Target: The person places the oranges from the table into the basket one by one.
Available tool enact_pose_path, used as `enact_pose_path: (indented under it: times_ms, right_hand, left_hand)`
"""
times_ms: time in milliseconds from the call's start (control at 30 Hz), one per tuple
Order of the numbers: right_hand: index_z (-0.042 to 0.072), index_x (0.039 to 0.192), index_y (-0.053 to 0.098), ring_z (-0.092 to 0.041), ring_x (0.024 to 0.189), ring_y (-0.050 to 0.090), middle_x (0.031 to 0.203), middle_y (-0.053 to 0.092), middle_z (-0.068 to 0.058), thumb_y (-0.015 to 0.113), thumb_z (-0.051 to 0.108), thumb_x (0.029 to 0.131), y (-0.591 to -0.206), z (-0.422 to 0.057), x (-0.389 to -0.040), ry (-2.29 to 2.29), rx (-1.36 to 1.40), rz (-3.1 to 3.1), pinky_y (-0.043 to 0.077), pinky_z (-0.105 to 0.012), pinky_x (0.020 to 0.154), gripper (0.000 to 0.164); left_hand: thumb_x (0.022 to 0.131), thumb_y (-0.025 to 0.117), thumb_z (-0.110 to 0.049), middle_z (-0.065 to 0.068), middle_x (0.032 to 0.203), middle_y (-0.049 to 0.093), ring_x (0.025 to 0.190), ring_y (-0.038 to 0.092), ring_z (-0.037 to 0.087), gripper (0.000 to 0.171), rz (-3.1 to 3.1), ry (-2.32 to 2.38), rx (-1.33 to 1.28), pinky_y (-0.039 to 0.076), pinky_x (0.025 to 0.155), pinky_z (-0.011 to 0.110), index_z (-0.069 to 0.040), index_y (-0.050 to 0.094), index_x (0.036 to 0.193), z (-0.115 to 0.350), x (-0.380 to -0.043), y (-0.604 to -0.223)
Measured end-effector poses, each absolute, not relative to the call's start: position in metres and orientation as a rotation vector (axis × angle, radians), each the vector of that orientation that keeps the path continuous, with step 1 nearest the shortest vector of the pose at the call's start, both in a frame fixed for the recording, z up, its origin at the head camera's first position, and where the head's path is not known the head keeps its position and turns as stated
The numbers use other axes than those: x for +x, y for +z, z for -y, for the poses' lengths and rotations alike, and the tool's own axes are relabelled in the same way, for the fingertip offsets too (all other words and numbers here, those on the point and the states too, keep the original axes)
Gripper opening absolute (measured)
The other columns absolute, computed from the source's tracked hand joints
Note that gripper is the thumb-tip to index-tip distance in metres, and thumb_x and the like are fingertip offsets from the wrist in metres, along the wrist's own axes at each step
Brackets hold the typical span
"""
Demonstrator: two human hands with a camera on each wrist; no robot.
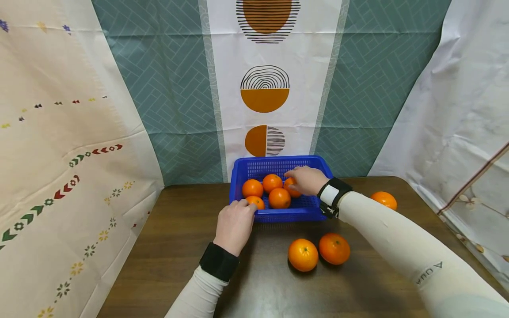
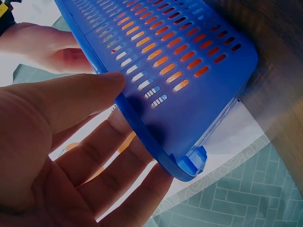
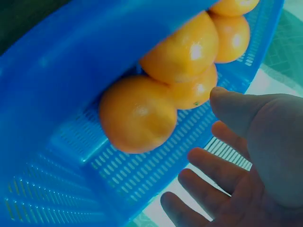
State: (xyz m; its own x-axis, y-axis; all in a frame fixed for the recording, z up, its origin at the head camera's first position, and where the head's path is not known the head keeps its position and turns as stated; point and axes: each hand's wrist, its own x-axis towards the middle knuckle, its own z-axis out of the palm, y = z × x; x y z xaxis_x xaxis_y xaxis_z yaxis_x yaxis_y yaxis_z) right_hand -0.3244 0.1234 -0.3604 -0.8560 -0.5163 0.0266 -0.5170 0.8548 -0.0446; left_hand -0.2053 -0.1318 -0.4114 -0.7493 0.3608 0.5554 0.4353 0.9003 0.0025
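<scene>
A blue plastic basket (image 1: 292, 216) with slotted walls stands at the back of the table and holds several oranges (image 1: 279, 198). My left hand (image 1: 234, 225) grips its front left corner; in the left wrist view the thumb lies against the outer wall (image 2: 203, 104) while the fingers pass behind the rim. Over the basket's right side hovers my right hand (image 1: 308, 180), partly covering one orange (image 1: 291, 188) in the head view. The right wrist view shows that hand (image 3: 255, 151) with its fingers apart and holding nothing, beside the oranges (image 3: 137, 116).
Two oranges lie side by side in front of the basket, a lighter one (image 1: 303, 255) and a redder one (image 1: 334, 248). Another orange (image 1: 384, 200) sits at the table's right, beyond my right forearm. Patterned cloth (image 1: 179, 88) hangs behind the brown table (image 1: 179, 247) and along both sides.
</scene>
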Motion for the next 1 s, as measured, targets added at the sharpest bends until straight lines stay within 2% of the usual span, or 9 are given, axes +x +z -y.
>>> enact_pose_path:
  times_ms: [300,600,1000]
  right_hand:
    - [0.004,0.144,0.071,-0.043,0.137,0.062,0.145,0.068,-0.023,0.078,0.024,0.106,-0.355,-0.131,-0.293,0.118,0.88,2.868,0.052,-0.058,0.113,0.044]
    - [0.004,0.146,0.07,-0.043,0.136,0.063,0.145,0.067,-0.023,0.078,0.037,0.105,-0.363,-0.152,-0.271,0.186,0.947,2.747,0.048,-0.058,0.116,0.052]
    - [0.005,0.15,0.067,-0.047,0.146,0.055,0.154,0.061,-0.024,0.08,0.038,0.103,-0.366,-0.166,-0.233,0.225,0.97,2.669,0.043,-0.063,0.12,0.058]
  left_hand:
    - [0.094,0.091,-0.017,0.007,0.092,0.077,0.074,0.066,0.026,0.01,2.513,-0.185,-0.565,0.06,0.064,0.038,-0.012,0.085,0.101,0.131,-0.205,-0.411]
    - [0.093,0.091,-0.014,0.007,0.091,0.077,0.073,0.068,0.027,0.008,2.477,-0.161,-0.57,0.059,0.061,0.04,-0.014,0.085,0.099,0.13,-0.204,-0.414]
    - [0.092,0.092,-0.015,0.006,0.09,0.076,0.072,0.067,0.027,0.01,2.467,-0.151,-0.565,0.058,0.06,0.04,-0.014,0.084,0.097,0.128,-0.203,-0.415]
